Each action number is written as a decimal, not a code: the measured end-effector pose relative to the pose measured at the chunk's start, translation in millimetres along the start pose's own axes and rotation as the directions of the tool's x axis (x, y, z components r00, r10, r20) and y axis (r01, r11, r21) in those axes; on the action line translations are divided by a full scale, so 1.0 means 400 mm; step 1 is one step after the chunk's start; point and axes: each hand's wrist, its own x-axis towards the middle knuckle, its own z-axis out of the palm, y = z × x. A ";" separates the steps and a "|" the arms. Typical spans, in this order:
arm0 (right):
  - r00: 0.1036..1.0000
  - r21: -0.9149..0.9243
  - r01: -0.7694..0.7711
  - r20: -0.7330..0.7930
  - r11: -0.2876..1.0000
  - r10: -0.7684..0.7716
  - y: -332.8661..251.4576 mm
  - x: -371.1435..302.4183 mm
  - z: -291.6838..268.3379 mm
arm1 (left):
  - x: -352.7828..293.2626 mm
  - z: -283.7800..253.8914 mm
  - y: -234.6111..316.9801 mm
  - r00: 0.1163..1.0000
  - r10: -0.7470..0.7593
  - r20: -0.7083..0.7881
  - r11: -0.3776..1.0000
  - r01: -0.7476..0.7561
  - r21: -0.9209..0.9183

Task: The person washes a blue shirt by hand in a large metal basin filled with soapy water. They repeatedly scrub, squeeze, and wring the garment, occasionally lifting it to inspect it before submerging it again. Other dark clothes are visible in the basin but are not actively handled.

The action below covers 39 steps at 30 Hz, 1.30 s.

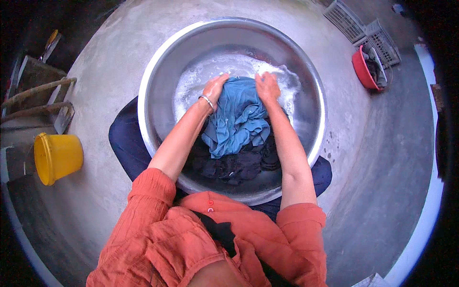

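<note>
A wide metal basin (165, 52) stands in front of me between my legs. Bunched blue cloth (239, 112), apparently a garment, lies wet in its middle. My left hand (216, 90), with a bangle at the wrist, is closed on the cloth's far left edge. At the far right edge, my right hand (267, 87) grips the same cloth, its fingers slightly blurred. Dark wet clothes (229, 167) are heaped in the near part of the basin, partly beneath the blue cloth. Whitish suds (287, 79) spread over the basin's bottom around both hands.
A yellow bucket (60, 158) is tipped toward the left on the concrete floor (103, 81). Behind it is a wooden-framed object (40, 93). At the far right are a red basin (364, 71) with dark contents and plastic crates (345, 21).
</note>
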 end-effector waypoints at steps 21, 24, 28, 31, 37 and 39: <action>0.954 0.377 0.251 -0.251 0.892 -0.162 -0.180 -0.094 0.009 | 0.035 -0.010 -0.066 0.993 -0.106 0.049 0.941 0.116 -0.319; 0.984 0.239 0.133 -0.144 0.962 -0.100 -0.005 -0.011 -0.017 | -0.011 -0.016 0.033 0.995 0.037 0.090 0.994 -0.047 0.103; 0.991 -0.124 -0.120 0.039 0.985 0.126 0.020 -0.058 -0.112 | 0.085 -0.175 -0.044 0.786 0.610 -0.102 0.455 -0.242 0.857; 0.882 -0.129 -0.210 0.402 0.969 0.245 -0.011 -0.086 -0.129 | 0.046 -0.173 -0.047 0.869 0.485 -0.100 0.303 -0.060 0.951; 0.952 -0.052 0.035 0.307 0.998 -0.017 0.008 -0.123 -0.052 | 0.005 -0.096 -0.064 0.967 0.245 -0.067 0.093 0.045 0.995; 0.965 -0.005 0.087 0.248 0.996 -0.083 0.008 -0.127 -0.075 | 0.023 -0.125 -0.079 0.962 0.273 -0.023 0.158 -0.021 0.987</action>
